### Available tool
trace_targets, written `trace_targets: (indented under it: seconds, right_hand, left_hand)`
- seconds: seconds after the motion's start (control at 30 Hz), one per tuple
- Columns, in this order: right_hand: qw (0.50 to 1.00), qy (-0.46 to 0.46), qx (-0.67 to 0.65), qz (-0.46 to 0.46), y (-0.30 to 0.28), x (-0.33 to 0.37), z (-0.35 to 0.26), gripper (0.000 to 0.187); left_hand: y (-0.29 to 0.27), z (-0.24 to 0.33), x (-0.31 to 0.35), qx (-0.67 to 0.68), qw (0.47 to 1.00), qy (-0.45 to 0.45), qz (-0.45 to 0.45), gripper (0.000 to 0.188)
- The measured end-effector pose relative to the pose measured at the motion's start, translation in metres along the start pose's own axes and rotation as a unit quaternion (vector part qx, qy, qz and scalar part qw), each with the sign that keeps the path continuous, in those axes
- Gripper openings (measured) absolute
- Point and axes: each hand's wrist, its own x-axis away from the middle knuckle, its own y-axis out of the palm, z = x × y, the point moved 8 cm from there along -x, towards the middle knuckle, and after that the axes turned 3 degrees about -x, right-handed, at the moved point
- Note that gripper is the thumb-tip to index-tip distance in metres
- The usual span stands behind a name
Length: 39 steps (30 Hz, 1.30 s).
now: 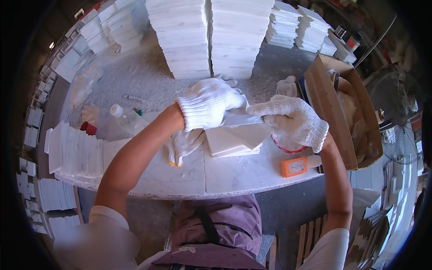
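My left hand (pixel 209 103), in a white knitted glove, is closed on the left side of a thin white tile (pixel 243 119). My right hand (pixel 292 118), gloved alike, pinches the tile's right end, its index finger along the upper edge. A small pale piece by the left fingertips is too unclear to name. Just below the held tile lies a low stack of white tiles (pixel 229 143), the top one turned askew. A spare white glove (pixel 183 146) with a yellow cuff rests beneath my left wrist. Under my right hand, a red-rimmed round container (pixel 288 146) is partly hidden.
Two tall stacks of white slabs (pixel 191 40) stand at the back. To the right is an open cardboard box (pixel 330 112), with an orange box (pixel 294 167) nearer me. A clear bottle (pixel 128 119) and a row of upright tiles (pixel 78 148) are at left.
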Motion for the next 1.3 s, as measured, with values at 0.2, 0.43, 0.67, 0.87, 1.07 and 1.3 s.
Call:
trace_targets:
  seconds: [0.2,0.43,0.67,0.87,1.07,1.3]
  right_hand:
    - [0.998,-0.048,0.032,-0.001,-0.007,0.016,0.014,0.033]
    - [0.993,-0.102,0.041,0.036,-0.003,0.012,-0.017,0.035]
    - [0.996,-0.029,0.066,0.048,-0.003,0.02,0.005,0.035]
    - [0.993,-0.059,0.068,0.078,-0.004,0.018,0.008,0.033]
    - [0.991,0.082,-0.021,0.101,0.001,0.041,0.022,0.035]
    - [0.989,0.073,-0.034,0.121,0.004,0.049,0.022,0.036]
  left_hand:
    - [-0.004,0.002,0.003,0.024,0.999,0.012,0.027,0.025]
    - [0.004,-0.002,0.0,-0.012,0.999,-0.026,-0.015,0.03]
    - [0.001,-0.002,0.003,0.03,0.999,-0.028,-0.01,0.03]
    - [0.007,-0.006,-0.001,0.002,1.0,0.002,0.013,0.031]
    - [0.01,-0.007,-0.002,0.017,1.0,-0.019,-0.012,0.032]
    - [0.007,-0.003,0.003,0.015,1.0,-0.025,-0.012,0.032]
